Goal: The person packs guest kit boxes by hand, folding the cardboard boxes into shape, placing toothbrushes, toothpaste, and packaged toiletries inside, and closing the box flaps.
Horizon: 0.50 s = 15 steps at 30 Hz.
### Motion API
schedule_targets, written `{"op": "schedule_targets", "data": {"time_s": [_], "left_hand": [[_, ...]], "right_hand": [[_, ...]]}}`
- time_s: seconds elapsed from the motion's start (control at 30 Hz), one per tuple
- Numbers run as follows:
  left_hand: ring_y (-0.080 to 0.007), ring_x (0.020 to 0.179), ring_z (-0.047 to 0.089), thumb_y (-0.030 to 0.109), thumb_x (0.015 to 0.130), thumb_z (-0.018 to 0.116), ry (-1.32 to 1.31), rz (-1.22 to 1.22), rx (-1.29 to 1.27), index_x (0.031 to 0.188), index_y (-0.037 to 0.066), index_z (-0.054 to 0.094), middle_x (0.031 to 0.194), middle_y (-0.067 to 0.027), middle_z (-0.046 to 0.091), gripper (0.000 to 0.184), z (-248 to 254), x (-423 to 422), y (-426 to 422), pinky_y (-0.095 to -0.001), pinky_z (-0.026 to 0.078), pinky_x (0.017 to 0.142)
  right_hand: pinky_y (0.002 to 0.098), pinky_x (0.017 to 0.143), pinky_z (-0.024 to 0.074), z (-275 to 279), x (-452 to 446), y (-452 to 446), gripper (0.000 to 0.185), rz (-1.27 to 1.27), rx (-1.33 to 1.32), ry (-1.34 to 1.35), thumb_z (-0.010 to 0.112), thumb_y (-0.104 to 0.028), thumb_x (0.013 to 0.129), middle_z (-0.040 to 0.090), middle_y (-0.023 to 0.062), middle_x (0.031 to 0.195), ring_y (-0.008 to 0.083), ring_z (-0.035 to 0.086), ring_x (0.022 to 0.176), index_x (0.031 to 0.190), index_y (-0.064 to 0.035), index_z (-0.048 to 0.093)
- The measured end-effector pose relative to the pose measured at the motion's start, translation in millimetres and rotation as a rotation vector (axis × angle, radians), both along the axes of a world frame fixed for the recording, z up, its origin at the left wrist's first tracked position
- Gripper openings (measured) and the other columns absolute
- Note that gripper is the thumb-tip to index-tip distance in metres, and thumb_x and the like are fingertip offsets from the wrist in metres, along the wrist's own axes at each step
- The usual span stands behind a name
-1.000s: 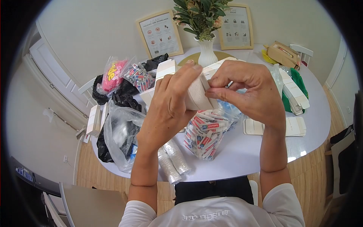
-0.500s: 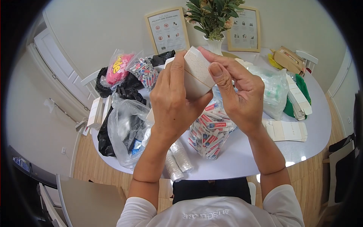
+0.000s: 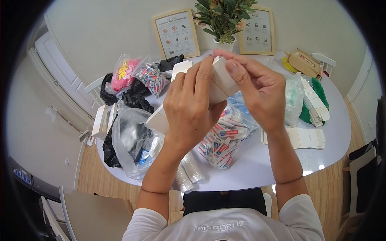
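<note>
A small white cardboard box [image 3: 222, 82] with a fine embossed pattern is raised over the table. My left hand [image 3: 191, 96] wraps round it from the left, fingers across its upper side and thumb beneath. At the box's upper right edge, my right hand [image 3: 259, 86] has its thumb and index finger closed on the end; the exact contact is partly hidden. More white cardboard [image 3: 159, 120] shows beside my left wrist, and a white flap [image 3: 181, 67] sticks out behind the fingers. Below the hands stands a clear bag of small toothpaste packs [image 3: 223, 138].
Two clear-wrapped rolls [image 3: 189, 170] lie at the front edge. To the left are an open plastic bag [image 3: 130, 136], a pink package [image 3: 125, 74] and a bag of small tubes [image 3: 152, 78]. Flat white cartons [image 3: 307, 138] lie right; a flower vase [image 3: 224, 46] stands behind.
Both hands and the box have shifted slightly right, and the box has turned. My right thumb has moved up towards the box's top corner. More white cardboard shows by my left wrist.
</note>
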<state>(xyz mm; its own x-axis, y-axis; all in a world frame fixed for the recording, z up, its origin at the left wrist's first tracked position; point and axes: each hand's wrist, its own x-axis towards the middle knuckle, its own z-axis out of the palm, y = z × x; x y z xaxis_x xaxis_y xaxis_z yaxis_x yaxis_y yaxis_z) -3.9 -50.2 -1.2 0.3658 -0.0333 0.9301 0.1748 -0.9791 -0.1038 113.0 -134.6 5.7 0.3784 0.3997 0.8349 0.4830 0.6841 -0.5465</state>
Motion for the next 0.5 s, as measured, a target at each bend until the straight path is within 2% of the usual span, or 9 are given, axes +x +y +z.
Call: {"op": "schedule_targets", "data": {"time_s": [0.13, 0.2, 0.3, 0.33, 0.4, 0.47, 0.5], "left_hand": [[-0.0304, 0.078, 0.057, 0.007, 0.046, 0.078, 0.004, -0.036, -0.020, 0.122, -0.003, 0.049, 0.101, -0.0167, 0.059, 0.081, -1, -3, 1, -0.0365, 0.049, 0.068], [-0.0319, 0.084, 0.062, 0.013, 0.055, 0.080, -0.028, -0.013, -0.008, 0.116, -0.002, 0.055, 0.098, -0.0170, 0.062, 0.067, 1, -6, -1, -0.0377, 0.051, 0.072], [-0.0317, 0.084, 0.062, 0.016, 0.058, 0.081, -0.036, 0.028, 0.017, 0.116, -0.003, 0.055, 0.097, -0.0169, 0.062, 0.066, 1, -7, -1, -0.0377, 0.051, 0.072], [-0.0317, 0.084, 0.062, 0.016, 0.058, 0.081, -0.035, 0.028, 0.014, 0.116, -0.003, 0.055, 0.097, -0.0169, 0.062, 0.066, 1, -6, 1, -0.0377, 0.051, 0.072], [-0.0308, 0.082, 0.057, 0.008, 0.047, 0.078, -0.036, -0.004, 0.027, 0.120, -0.005, 0.050, 0.102, -0.0170, 0.059, 0.079, 0, -5, 5, -0.0365, 0.049, 0.068], [-0.0306, 0.084, 0.057, 0.007, 0.047, 0.078, -0.001, -0.009, 0.017, 0.121, -0.002, 0.050, 0.104, -0.0166, 0.058, 0.079, 4, -7, 2, -0.0373, 0.049, 0.070], [-0.0304, 0.086, 0.057, 0.006, 0.048, 0.078, 0.038, -0.011, 0.003, 0.122, 0.001, 0.050, 0.106, -0.0162, 0.058, 0.079, 5, -8, 0, -0.0380, 0.049, 0.071]], "right_hand": [[0.0241, 0.075, 0.0508, -3, -5, -1, 0.024, 0.001, -0.013, -0.062, 0.062, -0.007, 0.087, 0.069, 0.0129, 0.097, 0.0120, 0.064, 0.086, 0.109, 0.0003, 0.065], [0.0243, 0.077, 0.0509, -4, -9, 1, 0.025, 0.032, -0.011, -0.051, 0.063, -0.007, 0.086, 0.069, 0.0130, 0.099, 0.0127, 0.064, 0.088, 0.110, 0.0001, 0.064], [0.0247, 0.079, 0.0510, -4, -13, 1, 0.027, 0.074, -0.016, -0.007, 0.064, -0.005, 0.084, 0.068, 0.0141, 0.100, 0.0138, 0.064, 0.090, 0.110, 0.0003, 0.064], [0.0250, 0.083, 0.0496, -3, -13, -1, 0.028, 0.080, -0.059, -0.027, 0.064, -0.005, 0.085, 0.066, 0.0132, 0.105, 0.0133, 0.062, 0.094, 0.112, 0.0016, 0.063], [0.0252, 0.087, 0.0483, 0, -12, -5, 0.029, 0.085, -0.105, -0.045, 0.064, -0.005, 0.085, 0.064, 0.0123, 0.110, 0.0128, 0.060, 0.097, 0.114, 0.0029, 0.061], [0.0226, 0.077, 0.0511, 4, -6, -5, 0.027, 0.166, -0.101, 0.094, 0.067, -0.005, 0.083, 0.068, 0.0106, 0.096, 0.0114, 0.063, 0.086, 0.109, 0.0015, 0.064], [0.0226, 0.077, 0.0511, 7, -2, -8, 0.027, 0.162, -0.098, 0.097, 0.067, -0.005, 0.083, 0.068, 0.0106, 0.096, 0.0114, 0.063, 0.086, 0.109, 0.0015, 0.064]]}}
